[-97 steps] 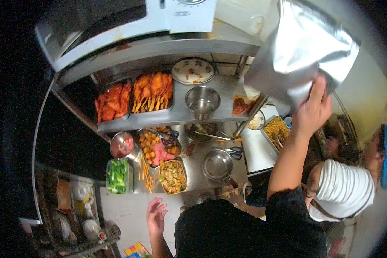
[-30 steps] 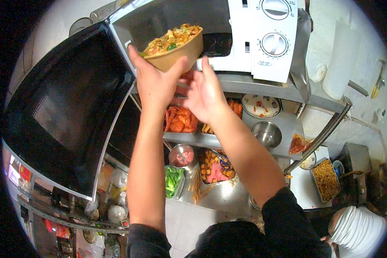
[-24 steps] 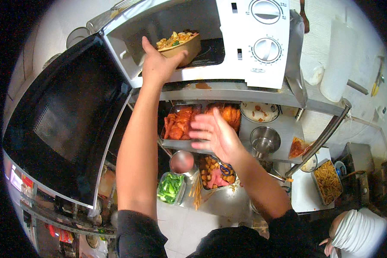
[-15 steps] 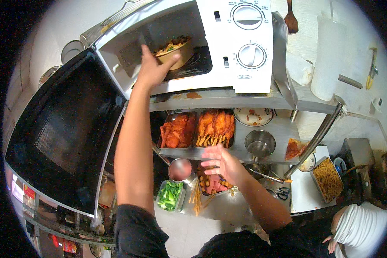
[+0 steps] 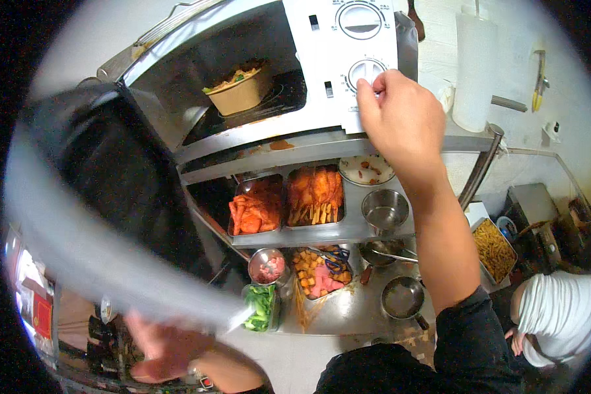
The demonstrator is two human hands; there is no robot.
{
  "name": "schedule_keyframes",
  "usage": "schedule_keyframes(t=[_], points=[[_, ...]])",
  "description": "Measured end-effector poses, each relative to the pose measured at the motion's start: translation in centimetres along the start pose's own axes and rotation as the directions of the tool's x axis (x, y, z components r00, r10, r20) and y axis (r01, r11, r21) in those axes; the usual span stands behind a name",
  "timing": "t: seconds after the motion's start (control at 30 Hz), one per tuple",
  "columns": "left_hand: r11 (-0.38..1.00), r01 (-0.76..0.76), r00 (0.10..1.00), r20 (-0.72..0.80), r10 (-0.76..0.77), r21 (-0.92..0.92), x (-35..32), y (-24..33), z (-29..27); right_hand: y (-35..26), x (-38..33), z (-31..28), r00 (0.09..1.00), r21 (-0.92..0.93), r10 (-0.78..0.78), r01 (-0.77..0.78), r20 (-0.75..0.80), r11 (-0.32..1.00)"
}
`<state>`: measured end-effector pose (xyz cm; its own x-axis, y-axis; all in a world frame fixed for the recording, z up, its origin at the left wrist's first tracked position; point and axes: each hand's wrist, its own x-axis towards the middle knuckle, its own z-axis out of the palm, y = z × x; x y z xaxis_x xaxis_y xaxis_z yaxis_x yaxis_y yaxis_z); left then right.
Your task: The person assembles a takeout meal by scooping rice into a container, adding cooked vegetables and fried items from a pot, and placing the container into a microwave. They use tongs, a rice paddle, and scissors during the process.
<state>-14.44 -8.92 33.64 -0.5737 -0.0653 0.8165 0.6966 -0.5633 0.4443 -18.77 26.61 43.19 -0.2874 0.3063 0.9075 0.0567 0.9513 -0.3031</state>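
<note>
My right hand is closed at the lower dial knob of a white microwave oven, thumb and fingers on the knob's lower right. Inside the oven stands a tan paper bowl of food, upright on the dark floor. The oven door hangs partly open on the left, smeared by motion. My left hand is at the door's lower outer side, holding nothing visible. Its thumb stands apart from the blurred fingers, which the door partly covers; I cannot tell whether it touches the door.
Below the oven, a steel shelf carries trays of red marinated meat and skewers, plus a steel pot. Lower are greens, a tray of mixed pieces and a pan. A person in white is at right.
My left hand has left the bowl inside the oven and come down to the door, which has swung partway inward. My right hand has risen from above the trays to the lower knob.
</note>
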Motion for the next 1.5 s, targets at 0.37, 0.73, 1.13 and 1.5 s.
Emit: schedule_keyframes(t=[0.37, 0.73, 1.13, 1.5], points=[[0.942, 0.046, 0.859, 0.468, -0.207, 0.332, 10.8, -15.5, 12.9, -1.8, 2.1, 2.0, 0.987, -0.068, 0.149, -0.154, -0.065, 0.986], [0.255, 0.906, 0.305, 0.102, -0.947, -0.338, -19.8, -17.1, -3.6, -3.1, -32.0, -2.0, 0.498, 0.489, -0.203, -0.551, 0.843, 0.676], [0.295, 0.598, 0.284, -0.147, -0.948, -0.745, -35.2, -3.7, -4.4, -0.5, -49.8, -0.8, 0.286, 0.698, -0.642, -0.394, 0.712, 0.599], [0.718, 0.338, 0.107, -0.733, -0.671, -0.608, -56.9, 19.2, -1.0, 1.7, -61.8, -7.5, -0.574, 0.504, -0.518, -0.202, 0.634, 0.84]])
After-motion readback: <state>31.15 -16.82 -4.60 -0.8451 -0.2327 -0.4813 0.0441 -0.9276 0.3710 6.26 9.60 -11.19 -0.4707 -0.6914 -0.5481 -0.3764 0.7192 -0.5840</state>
